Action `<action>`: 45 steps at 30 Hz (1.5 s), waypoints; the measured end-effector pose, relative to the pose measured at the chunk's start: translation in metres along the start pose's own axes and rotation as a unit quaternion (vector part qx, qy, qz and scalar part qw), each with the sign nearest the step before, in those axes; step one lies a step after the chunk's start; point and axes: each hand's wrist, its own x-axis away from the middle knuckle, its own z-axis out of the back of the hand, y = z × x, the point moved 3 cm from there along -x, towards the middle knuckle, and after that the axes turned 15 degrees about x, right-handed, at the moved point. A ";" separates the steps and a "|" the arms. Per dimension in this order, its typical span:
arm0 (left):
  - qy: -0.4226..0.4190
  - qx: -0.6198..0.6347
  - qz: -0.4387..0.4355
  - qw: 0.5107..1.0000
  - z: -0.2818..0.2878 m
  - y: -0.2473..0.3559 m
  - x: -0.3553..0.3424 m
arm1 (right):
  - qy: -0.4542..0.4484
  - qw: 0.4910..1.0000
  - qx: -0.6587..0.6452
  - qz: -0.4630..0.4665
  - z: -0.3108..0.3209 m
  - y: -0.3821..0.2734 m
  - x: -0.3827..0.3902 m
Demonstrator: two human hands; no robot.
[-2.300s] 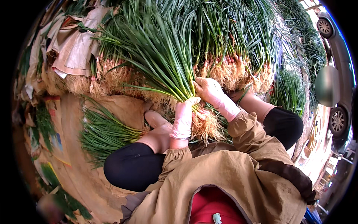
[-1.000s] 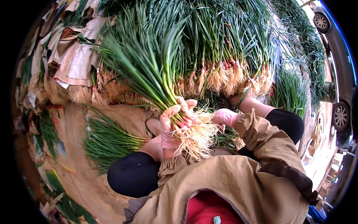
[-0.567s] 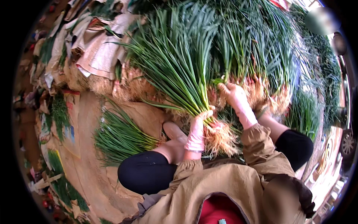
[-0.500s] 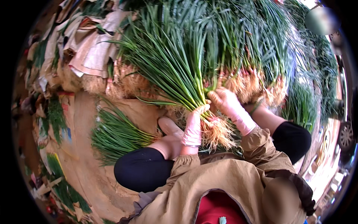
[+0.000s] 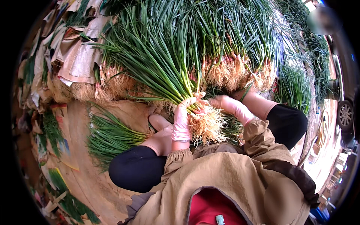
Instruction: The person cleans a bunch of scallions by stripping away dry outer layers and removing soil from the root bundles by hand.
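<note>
My left hand (image 5: 183,118), in a pale pink glove, is closed round a bunch of long green leafy alliums (image 5: 168,71) just above their pinkish bases and pale tangled roots (image 5: 206,123); the leaves fan out up and to the left. My right hand (image 5: 230,105), gloved alike, is just right of the bunch's neck; its fingertips are blurred and partly hidden, so I cannot tell if they hold anything. A smaller bunch (image 5: 112,138) lies on a brown sheet by my left leg.
Rows of rooted bunches (image 5: 228,71) lie along the top, with crumpled sacking (image 5: 75,56) at upper left. My crossed legs (image 5: 133,168) frame my hands. More greens (image 5: 292,90) lie at right, a dark vehicle (image 5: 345,116) beyond; a brown sheet (image 5: 80,180) covers the lower left.
Since half a second ago my right hand has moved down and back from the upper stems to beside the bunch's base. My left hand still grips the bunch, and the whole view has shifted slightly.
</note>
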 end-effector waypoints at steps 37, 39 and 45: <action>-0.006 -0.090 -0.038 0.995 -0.021 -0.016 0.008 | -0.019 0.724 -0.677 -0.128 0.022 -0.037 -0.074; -0.068 -0.090 -0.086 0.990 -0.056 0.003 0.034 | -0.008 0.982 -0.186 -0.003 0.002 0.014 -0.048; -0.086 0.125 -0.047 0.987 -0.022 0.021 0.015 | -0.147 0.962 0.222 0.058 -0.009 0.017 -0.028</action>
